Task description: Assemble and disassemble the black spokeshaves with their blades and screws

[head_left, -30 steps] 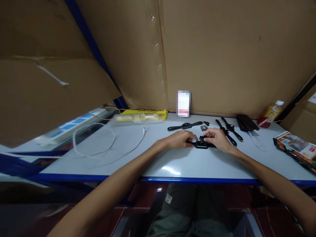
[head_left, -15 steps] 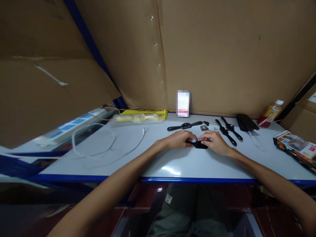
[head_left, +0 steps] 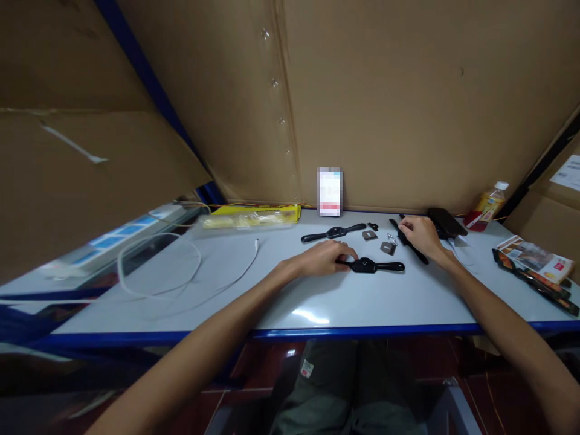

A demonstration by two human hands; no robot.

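Cardboard (head_left: 371, 103) stands behind a pale table (head_left: 299, 302) with a blue edge. The left hand (head_left: 324, 257) is curled, thumb and fingers closed round the left handle of the near black tool (head_left: 364, 264), which lies flat, its other handle bare; the right hand (head_left: 419, 232), half closed, has its bent fingers at another black tool (head_left: 414, 249) to the right, though whether they grip it cannot be told. Between the hands and a little beyond lie two small plates (head_left: 388, 248) (head_left: 370, 235), past the left hand a third black tool (head_left: 334, 232), and farther off an upright phone (head_left: 330, 192).
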